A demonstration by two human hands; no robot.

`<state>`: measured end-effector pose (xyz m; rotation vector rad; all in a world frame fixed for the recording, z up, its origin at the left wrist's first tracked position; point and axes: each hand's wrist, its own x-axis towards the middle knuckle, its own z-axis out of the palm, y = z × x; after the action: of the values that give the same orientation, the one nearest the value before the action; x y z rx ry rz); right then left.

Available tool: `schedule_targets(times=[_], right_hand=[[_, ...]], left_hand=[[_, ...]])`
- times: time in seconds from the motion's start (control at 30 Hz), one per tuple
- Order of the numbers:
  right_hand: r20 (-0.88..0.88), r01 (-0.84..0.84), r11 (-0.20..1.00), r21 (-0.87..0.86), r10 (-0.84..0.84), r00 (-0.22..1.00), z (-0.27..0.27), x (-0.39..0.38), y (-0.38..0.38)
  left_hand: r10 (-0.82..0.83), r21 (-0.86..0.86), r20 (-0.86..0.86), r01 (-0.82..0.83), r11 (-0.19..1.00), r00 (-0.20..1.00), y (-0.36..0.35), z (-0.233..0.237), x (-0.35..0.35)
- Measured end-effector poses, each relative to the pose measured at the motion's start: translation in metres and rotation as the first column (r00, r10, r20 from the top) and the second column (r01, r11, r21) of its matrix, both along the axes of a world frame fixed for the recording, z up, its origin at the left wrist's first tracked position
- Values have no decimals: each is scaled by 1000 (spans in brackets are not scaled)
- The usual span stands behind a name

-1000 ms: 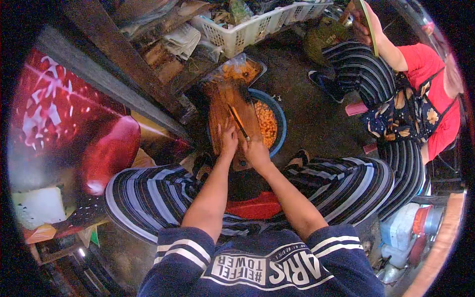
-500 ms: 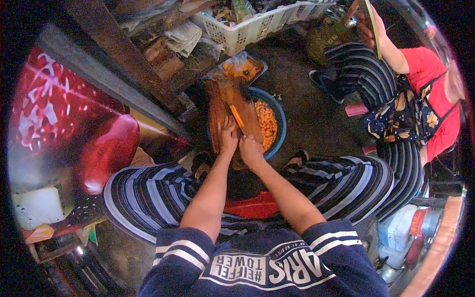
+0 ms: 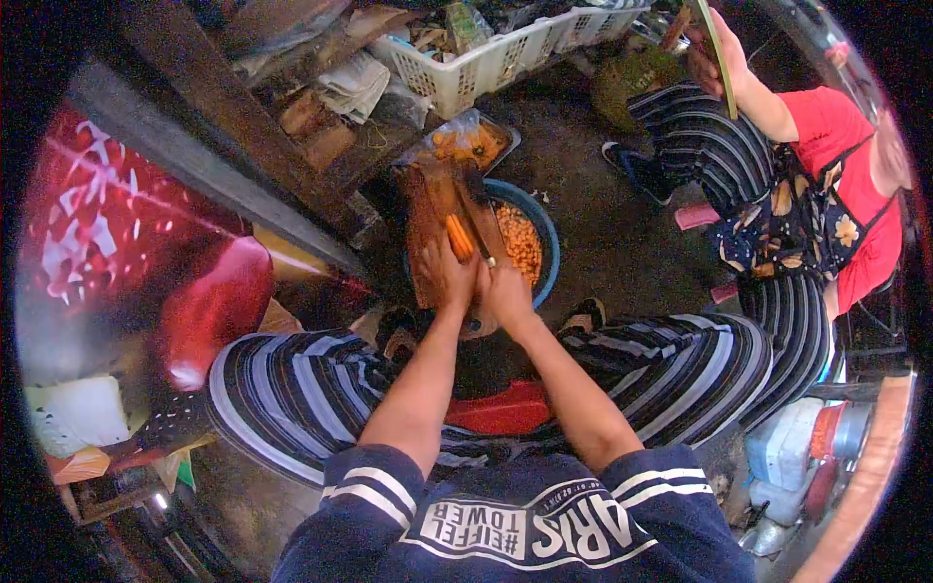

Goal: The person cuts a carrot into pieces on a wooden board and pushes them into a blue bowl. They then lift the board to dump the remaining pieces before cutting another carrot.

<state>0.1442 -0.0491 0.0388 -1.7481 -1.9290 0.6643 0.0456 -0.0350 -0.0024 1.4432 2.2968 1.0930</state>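
Note:
A wooden cutting board [image 3: 425, 202] lies across a blue basin [image 3: 555, 228], and small diced orange pieces, apparently carrot [image 3: 522, 245], fill the basin's right part. My left hand [image 3: 450, 277] is closed around a few carrot sticks [image 3: 459, 236] on the board, their far ends sticking out past the fingers. Close beside it, my right hand [image 3: 506, 294] grips a knife [image 3: 472, 199]; its dark blade points away from me along the right of the sticks. Beyond the board sits a tray [image 3: 511, 146] with larger orange pieces and clear plastic.
At the back stands a white perforated crate [image 3: 466, 76] full of mixed items. To the right sits another person [image 3: 826, 194] in a red top and dark flowered apron, holding a flat green-edged object [image 3: 722, 63]. Wooden beams [image 3: 243, 107] and red packaging [image 3: 219, 301] are at left.
The knife blade has swung into view right of the carrot sticks, which now lie bunched nearer my left fingers. Both hands have shifted slightly. The other person's raised hand has moved a little left.

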Motion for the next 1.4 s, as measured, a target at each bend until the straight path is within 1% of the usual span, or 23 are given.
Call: schedule_targets(times=[0.03, 0.07, 0.1, 0.13, 0.17, 0.2, 0.23, 0.3, 0.37, 0.4, 0.5, 0.57, 0.67, 0.7, 0.77, 0.8, 0.87, 1.0, 1.07, 1.2, 1.3, 1.37, 1.4], right_hand=[[-25, 8, 1000, 2, -8, 1000, 5, 5, 4], [-50, 16, 1000, 4, -16, 999, 10, 10, 8], [30, 30, 999, 35, -31, 999, 13, 15, 10], [30, 32, 999, 31, -33, 999, 6, 21, 15], [38, 18, 999, 30, -19, 999, -1, 26, 19], [46, 3, 1000, 26, -4, 999, -4, 31, 22], [123, 4, 999, -33, 0, 992, -8, 36, 25], [123, -10, 999, -33, 14, 992, -16, 42, 29], [150, -50, 999, 7, 48, 987, -23, 48, 27], [149, -49, 999, -3, 49, 988, -27, 48, 24], [120, -19, 999, -45, 24, 992, -32, 42, 20], [140, -74, 996, -53, 81, 987, -30, 36, 14], [105, -59, 997, -53, 64, 992, -34, 32, 11], [105, -61, 997, -52, 66, 992, -33, 32, 12], [112, -48, 997, -60, 55, 992, -30, 35, 15], [114, -49, 997, -60, 56, 992, -29, 35, 16], [155, -79, 996, -40, 84, 984, -27, 36, 17], [160, -100, 994, 32, 93, 983, -27, 33, 16], [175, -90, 993, -74, 101, 979, -29, 30, 14], [221, -74, 990, -117, 99, 970, -43, 25, 23], [181, -133, 983, -125, 154, 971, -43, 30, 32], [60, -77, 997, -24, 78, 995, -48, 36, 32], [60, -79, 996, -28, 80, 995, -45, 35, 29]], left_hand=[[11, -65, -31, -13, 998, 999, 7, -5, 2], [8, -65, -30, -10, 998, 1000, 15, -16, 7], [71, 13, 236, -76, 997, 969, 24, -37, 12], [107, 68, 487, -160, 985, 867, 28, -44, 14], [17, 68, 94, -24, 997, 995, 26, -52, 12], [17, 59, 91, -23, 998, 996, 21, -49, 11], [-27, 84, 131, 16, 996, 991, 15, -46, 11], [-75, 105, 169, 57, 993, 983, 11, -45, 8], [-180, 241, 403, 85, 967, 897, 8, -49, 1], [-177, 232, 404, 86, 969, 897, 5, -47, -1], [-228, 227, 295, 163, 960, 928, 0, -34, -5], [-238, 220, 336, 169, 961, 911, -2, -21, -4], [-270, 278, 403, 164, 947, 875, -1, -28, -4], [-269, 279, 403, 162, 947, 875, 0, -30, -6], [-283, 280, 198, 222, 934, 938, -1, -36, -13], [-282, 281, 199, 221, 934, 939, -3, -27, -15], [-166, 239, -101, 186, 953, 981, -12, -2, -17], [-164, 331, -80, 182, 926, 983, -14, -25, -27], [-179, 263, -10, 176, 949, 984, -16, -23, -29], [-191, 301, 29, 174, 938, 981, -14, -30, -34], [-215, 322, 97, 174, 931, 972, -11, -39, -37], [-196, 351, 84, 155, 924, 977, -12, -40, -37], [-194, 347, 86, 153, 925, 977, -14, -38, -37]])
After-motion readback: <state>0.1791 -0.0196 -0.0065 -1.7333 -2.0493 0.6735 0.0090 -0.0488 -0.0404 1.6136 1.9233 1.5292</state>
